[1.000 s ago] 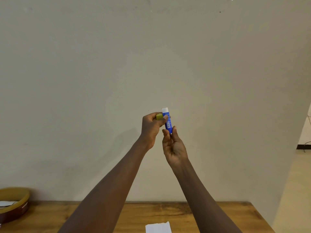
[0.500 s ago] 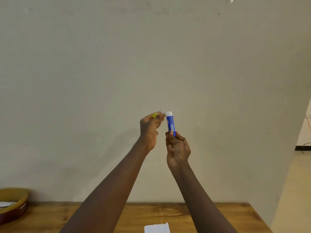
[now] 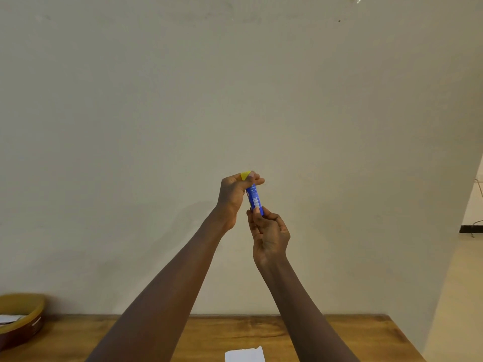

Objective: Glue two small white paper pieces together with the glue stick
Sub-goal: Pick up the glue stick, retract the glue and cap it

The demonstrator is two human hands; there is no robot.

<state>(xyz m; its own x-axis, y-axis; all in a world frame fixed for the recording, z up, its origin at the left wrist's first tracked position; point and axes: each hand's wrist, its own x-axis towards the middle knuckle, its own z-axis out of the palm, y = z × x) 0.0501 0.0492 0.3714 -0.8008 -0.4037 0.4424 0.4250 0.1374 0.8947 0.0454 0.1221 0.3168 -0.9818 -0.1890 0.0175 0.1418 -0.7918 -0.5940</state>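
Note:
Both hands are raised in front of the wall, high above the table. My right hand (image 3: 269, 236) grips the bottom end of the blue glue stick (image 3: 254, 197), which stands nearly upright. My left hand (image 3: 235, 194) holds the yellow cap (image 3: 245, 175) between thumb and fingers, and its fingers cover the stick's top end. Whether the cap sits on the stick I cannot tell. A small white paper piece (image 3: 245, 354) lies flat on the wooden table (image 3: 339, 335), at the bottom edge of the view. A second paper piece is not visible on the table.
A round yellow-and-brown container (image 3: 23, 320) with white paper inside sits on the table at far left. The table butts against a plain wall (image 3: 235, 100). Its right edge drops off to floor (image 3: 460, 296) at right.
The white top of the glue stick was bare with the cap held beside it. Now my left hand has brought the cap over the top end, covering it.

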